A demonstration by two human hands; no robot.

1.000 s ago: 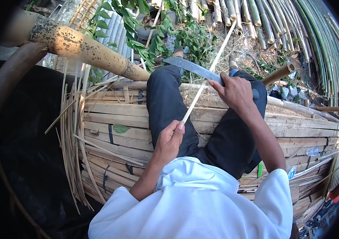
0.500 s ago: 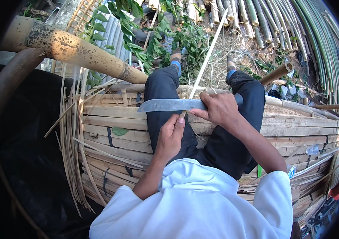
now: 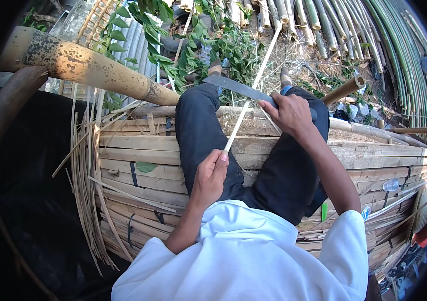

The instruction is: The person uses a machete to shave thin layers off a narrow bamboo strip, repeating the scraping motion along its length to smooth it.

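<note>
My left hand (image 3: 210, 179) is closed around the near end of a long, pale bamboo strip (image 3: 237, 125), with the thumb along its top. The strip slants away from me between my knees toward the poles. My right hand (image 3: 292, 114) grips a machete by its handle, which is mostly hidden in the fist. The grey machete blade (image 3: 233, 87) points left and crosses the strip beyond my knees, resting on or against it. A thin pale sliver (image 3: 272, 122) slopes down beneath my right hand; where it joins the strip I cannot make out.
I sit on stacked split-bamboo slats (image 3: 143, 156). Thin strips (image 3: 85, 200) lie bundled at left, near a thick bamboo pole (image 3: 88, 60). Ahead are leafy branches (image 3: 156, 35) and rows of bamboo poles (image 3: 334, 30). A clear plastic cup (image 3: 390, 185) sits at right.
My right hand has pushed the machete away from me along the strip, from close to my left hand to beyond my knees. The blade tip now angles farther forward. My left hand keeps its grip.
</note>
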